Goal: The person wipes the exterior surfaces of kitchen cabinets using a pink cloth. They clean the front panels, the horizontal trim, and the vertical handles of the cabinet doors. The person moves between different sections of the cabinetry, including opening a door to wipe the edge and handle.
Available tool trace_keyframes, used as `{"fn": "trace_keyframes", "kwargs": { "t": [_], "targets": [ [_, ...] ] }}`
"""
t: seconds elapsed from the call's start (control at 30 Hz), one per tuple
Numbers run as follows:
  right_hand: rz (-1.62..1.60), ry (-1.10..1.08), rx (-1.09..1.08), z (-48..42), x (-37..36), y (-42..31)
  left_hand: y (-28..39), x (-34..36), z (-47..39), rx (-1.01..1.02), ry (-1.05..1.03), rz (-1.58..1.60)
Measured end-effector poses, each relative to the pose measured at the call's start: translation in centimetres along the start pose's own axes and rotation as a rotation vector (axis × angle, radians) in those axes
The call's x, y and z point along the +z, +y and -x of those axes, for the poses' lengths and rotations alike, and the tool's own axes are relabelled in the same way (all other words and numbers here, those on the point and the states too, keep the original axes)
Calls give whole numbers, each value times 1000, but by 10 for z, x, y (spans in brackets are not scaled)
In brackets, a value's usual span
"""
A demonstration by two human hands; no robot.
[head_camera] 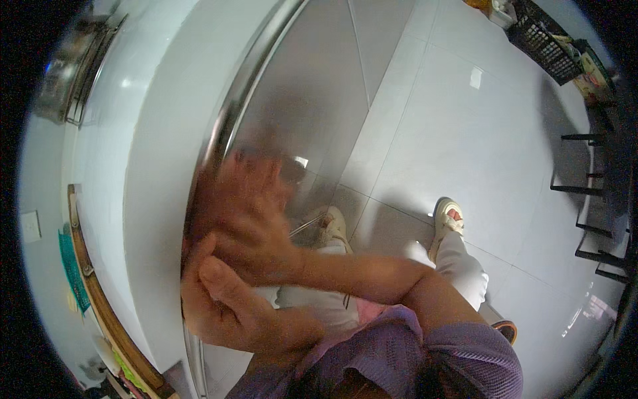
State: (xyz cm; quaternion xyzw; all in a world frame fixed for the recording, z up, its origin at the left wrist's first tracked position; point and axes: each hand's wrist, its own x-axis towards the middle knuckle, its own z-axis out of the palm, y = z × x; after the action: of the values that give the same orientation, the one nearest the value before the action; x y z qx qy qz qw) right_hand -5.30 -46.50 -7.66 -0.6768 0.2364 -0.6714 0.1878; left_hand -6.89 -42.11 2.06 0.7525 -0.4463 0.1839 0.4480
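Observation:
My right hand [249, 214] is blurred and reaches across my body to the front edge of a white countertop [154, 164]. Its fingers point toward the metal edge strip [222, 124] above a glossy grey cabinet front [309, 90]. Just below it in the picture, my left hand [224, 299] is curled at the same edge, thumb uppermost. The two hands overlap in the view; whether they touch each other is unclear. Nothing held is visible, though the insides of both hands are hidden.
A wooden strip [107, 304] and teal mesh [72, 264] lie along the counter's far side, near a wall plate [31, 226]. Metal cookware or a stove [75, 75] is upper left. Pale tiled floor [463, 134] holds a black basket [543, 40] and black furniture legs [583, 189].

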Motion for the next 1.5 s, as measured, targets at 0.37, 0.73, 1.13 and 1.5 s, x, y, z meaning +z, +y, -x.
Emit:
{"fn": "trace_keyframes", "kwargs": {
  "t": [0.37,0.73,1.13,1.5],
  "targets": [
    [-70,168,228,-47,-6,44,4,-3,-11,110,16,-54],
    [-129,322,457,-129,-52,157,5,-4,-7,36,31,-149],
    [-76,399,537,-83,-51,206,2,17,2,99,252,-106],
    [-27,457,653,15,-40,276,-7,42,-1,298,357,-121]
  ]
}}
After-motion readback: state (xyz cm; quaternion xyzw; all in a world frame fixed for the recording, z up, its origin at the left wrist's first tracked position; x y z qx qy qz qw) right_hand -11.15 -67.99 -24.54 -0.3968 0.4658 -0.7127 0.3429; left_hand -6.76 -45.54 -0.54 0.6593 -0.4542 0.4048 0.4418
